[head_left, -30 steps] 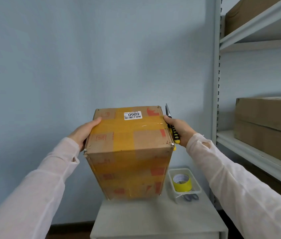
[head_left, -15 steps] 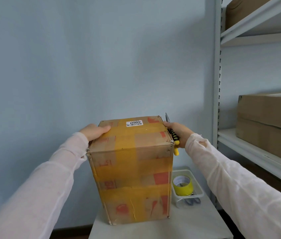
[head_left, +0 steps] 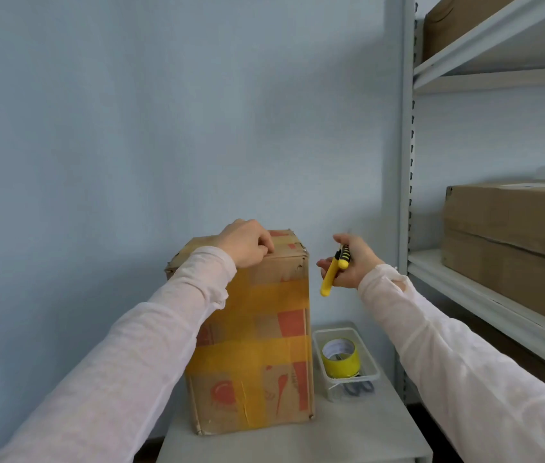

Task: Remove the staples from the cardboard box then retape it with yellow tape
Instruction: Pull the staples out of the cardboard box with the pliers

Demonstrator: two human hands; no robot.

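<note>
My left hand (head_left: 247, 246) grips the top edge of the cardboard box (head_left: 264, 349); my right hand (head_left: 353, 264) grasps a yellow knife (head_left: 333, 272). Red box print: illegible.

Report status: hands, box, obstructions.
Left hand gripping cardboard box top edge. Right hand holding yellow utility knife, off the box. Box upright on table, nothing in the way.
</note>
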